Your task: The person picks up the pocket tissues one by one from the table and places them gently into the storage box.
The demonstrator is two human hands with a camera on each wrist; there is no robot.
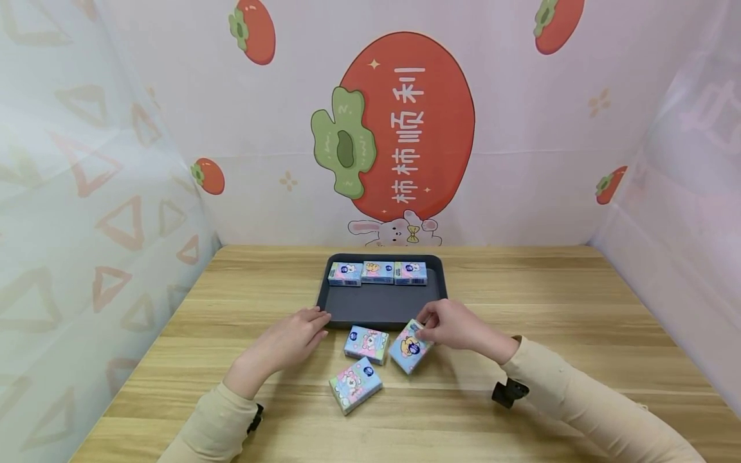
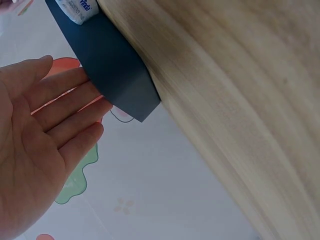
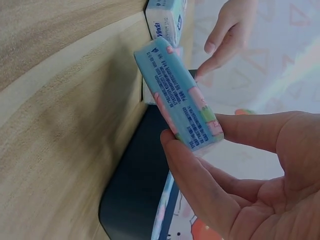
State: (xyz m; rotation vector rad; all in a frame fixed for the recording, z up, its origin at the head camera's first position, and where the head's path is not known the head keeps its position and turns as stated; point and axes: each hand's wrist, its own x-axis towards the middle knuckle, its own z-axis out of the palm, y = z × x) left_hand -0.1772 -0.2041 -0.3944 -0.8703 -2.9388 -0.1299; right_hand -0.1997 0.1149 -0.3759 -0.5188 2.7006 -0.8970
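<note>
My right hand [image 1: 454, 325] pinches one end of a blue and pink tissue pack [image 1: 410, 348] between thumb and fingers; in the right wrist view the held tissue pack [image 3: 180, 97] shows its printed side, tilted above the wooden table. My left hand [image 1: 292, 337] has its fingers straight, fingertips at the front left corner of the dark grey tray [image 1: 379, 315]. In the left wrist view the left palm [image 2: 35, 130] faces the camera with nothing in it. Between the hands lie two more packs, one nearer the tray [image 1: 366, 344] and one closer to me [image 1: 356, 384].
Three tissue packs stand in a row along the tray's back wall, a left one [image 1: 345, 274], a middle one [image 1: 378, 272] and a right one [image 1: 410, 274]. The wooden table [image 1: 550, 296] meets a printed curtain [image 1: 521, 161] at the back and sides.
</note>
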